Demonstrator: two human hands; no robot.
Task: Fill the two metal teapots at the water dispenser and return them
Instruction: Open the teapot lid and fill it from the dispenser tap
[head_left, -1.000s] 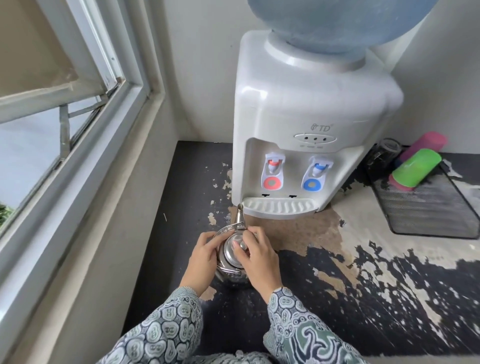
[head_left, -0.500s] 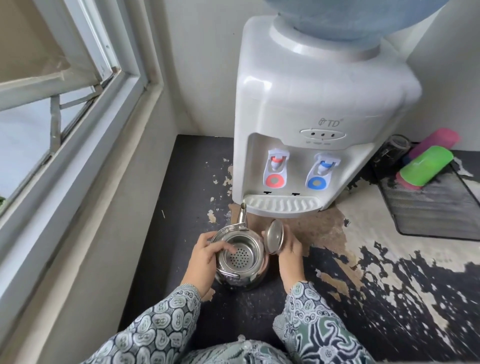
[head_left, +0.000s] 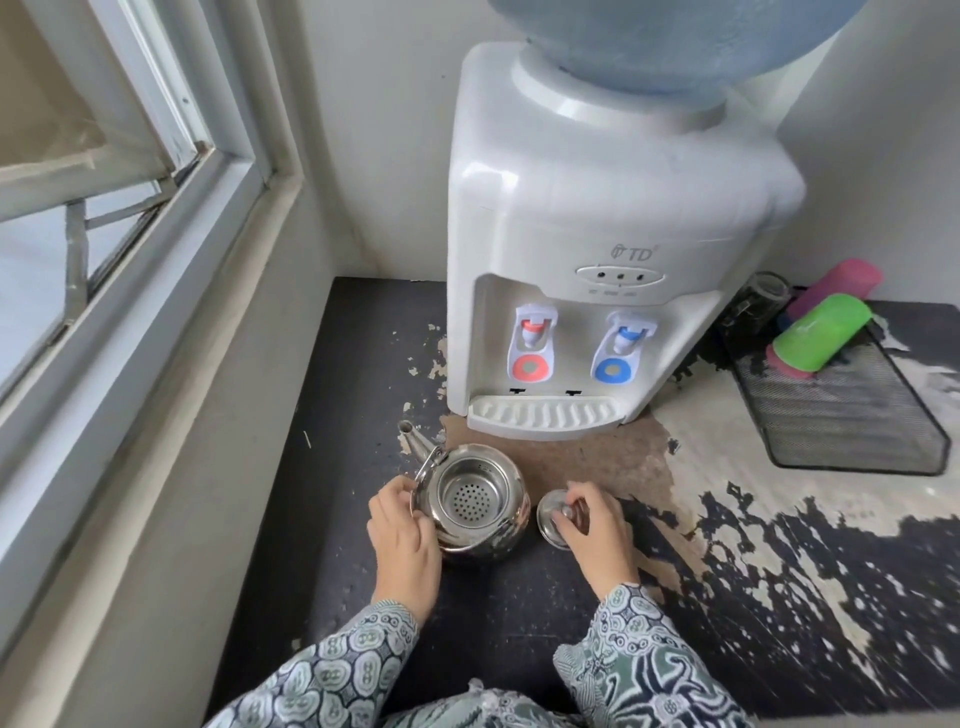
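Observation:
One metal teapot stands on the dark worn counter in front of the white water dispenser, its spout pointing up and left. Its top is uncovered and a perforated strainer basket shows inside. My left hand grips the pot's left side at the handle. My right hand holds the round metal lid by its knob, low over the counter just right of the pot. The dispenser has a red tap and a blue tap above a drip tray. No second teapot is in view.
A window frame and sill run along the left. At the right lies a black mesh tray with a green cup, a pink cup and a glass. The blue water bottle tops the dispenser.
My right hand lifted the lid off the teapot and carried it down to the right of the pot. My left hand stayed on the pot's left side.

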